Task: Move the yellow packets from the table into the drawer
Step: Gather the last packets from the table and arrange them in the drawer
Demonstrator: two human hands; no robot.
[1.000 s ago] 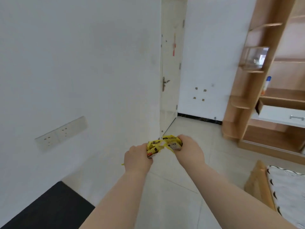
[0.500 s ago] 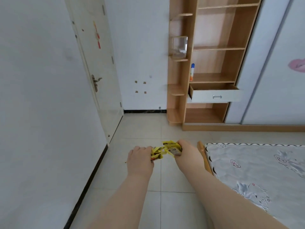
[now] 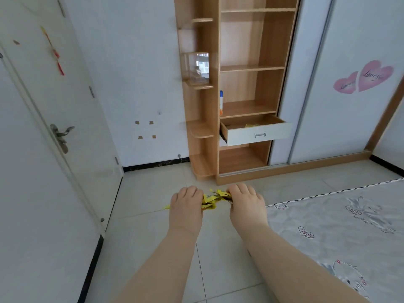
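Gripped at either end by clenched hands, left hand [image 3: 185, 204] and right hand [image 3: 246, 203]: yellow packets [image 3: 213, 199], a crumpled glossy bunch stretched crosswise, roughly parallel to the front of the drawer [image 3: 258, 133]. Well short of that open drawer, below it and slightly leftward, right hand nearer.

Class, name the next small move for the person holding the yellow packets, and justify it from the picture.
Likely walk forward with the yellow packets toward the drawer: the left hand and right hand both grip the bunch, and the drawer stands open, across the floor ahead.
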